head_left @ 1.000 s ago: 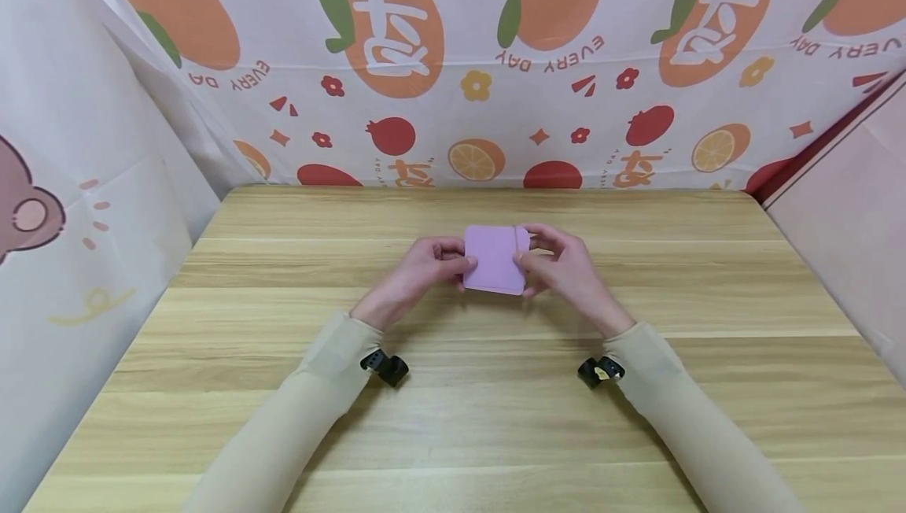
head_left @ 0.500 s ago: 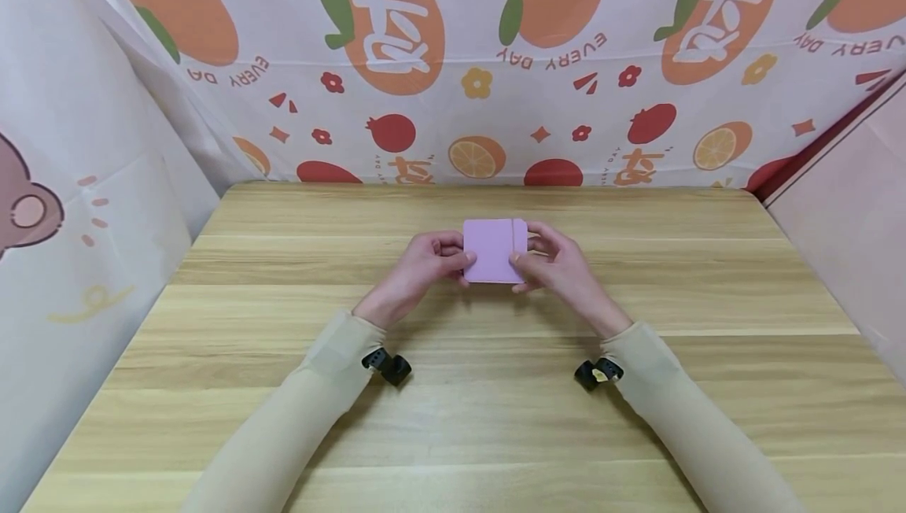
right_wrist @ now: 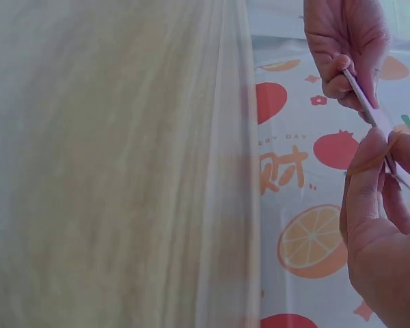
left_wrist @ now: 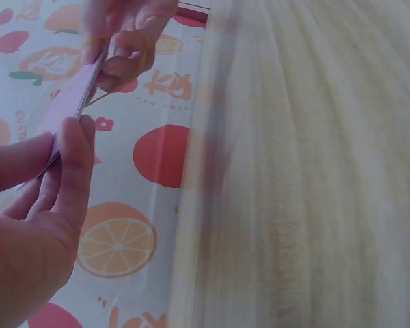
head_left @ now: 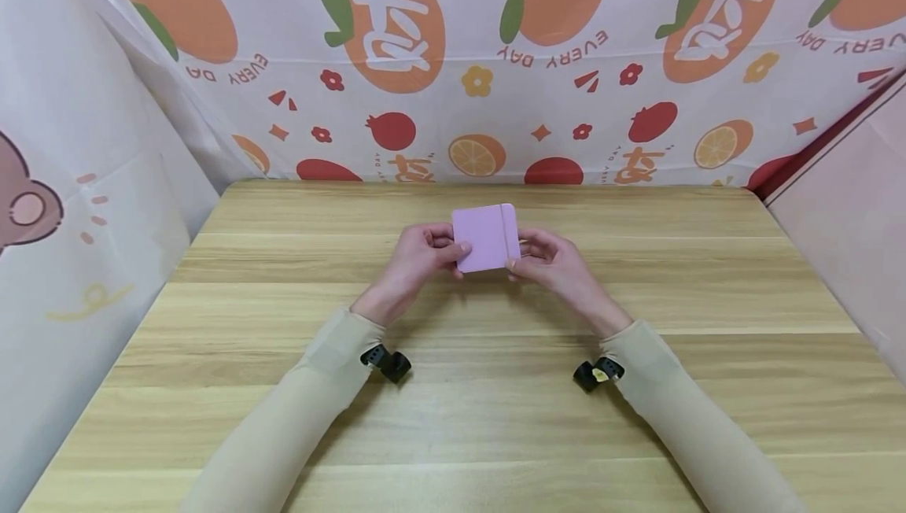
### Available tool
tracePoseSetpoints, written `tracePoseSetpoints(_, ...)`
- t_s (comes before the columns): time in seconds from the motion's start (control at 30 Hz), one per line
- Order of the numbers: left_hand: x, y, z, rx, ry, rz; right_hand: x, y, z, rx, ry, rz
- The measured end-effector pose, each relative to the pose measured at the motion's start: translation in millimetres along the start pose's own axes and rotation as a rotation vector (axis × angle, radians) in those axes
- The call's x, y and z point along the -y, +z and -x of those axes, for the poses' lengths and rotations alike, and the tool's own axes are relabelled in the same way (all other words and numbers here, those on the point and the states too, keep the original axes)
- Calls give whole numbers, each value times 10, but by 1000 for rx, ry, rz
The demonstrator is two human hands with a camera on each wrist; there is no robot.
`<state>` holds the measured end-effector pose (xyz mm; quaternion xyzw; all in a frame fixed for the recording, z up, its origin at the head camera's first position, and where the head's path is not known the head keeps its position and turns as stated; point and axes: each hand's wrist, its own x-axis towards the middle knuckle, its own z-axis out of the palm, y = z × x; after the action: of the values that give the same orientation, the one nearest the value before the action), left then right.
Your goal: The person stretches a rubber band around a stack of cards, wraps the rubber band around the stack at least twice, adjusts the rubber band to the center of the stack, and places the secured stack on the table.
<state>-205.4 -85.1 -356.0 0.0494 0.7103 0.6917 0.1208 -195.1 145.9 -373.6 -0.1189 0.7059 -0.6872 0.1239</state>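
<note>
A small square lilac notebook (head_left: 481,239) is held up over the table, its cover facing the head camera and slightly rotated. My left hand (head_left: 422,256) pinches its left edge, thumb on the cover and fingers behind. At the lower right corner, my right hand (head_left: 555,265) pinches the notebook with thumb in front and fingers behind. A thin tan elastic band (head_left: 505,231) runs down the cover near the right edge. In the right wrist view the elastic band (right_wrist: 369,164) bows away from the notebook around the right fingers. Edge-on, the notebook (left_wrist: 72,99) looks thin.
The wood-grain table (head_left: 453,403) spreads under both forearms. Behind its far edge hangs a white fruit-print cloth (head_left: 439,127), and another white cloth (head_left: 92,182) hangs on the left. Each sleeve carries a black wrist camera (head_left: 392,366) near the cuff.
The notebook has shifted up and slightly left, and its right side has tipped upward. My right thumb has slid down to its lower right corner. Both hands keep hold throughout.
</note>
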Motion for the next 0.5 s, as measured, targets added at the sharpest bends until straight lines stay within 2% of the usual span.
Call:
tracePoseSetpoints(0.1,-20,-18,-10,-45,8,1,-7,9,7,40,16,-26)
tracePoseSetpoints(0.2,-41,-41,-16,-75,32,54,-29,13,6,106,24,-33)
tracePoseSetpoints(0.33,-88,-71,-10,-97,60,173,-78,2,5,209,44,35)
tracePoseSetpoints(0.5,-143,-133,-8,-144,43,290,-93,9,36,316,56,164)
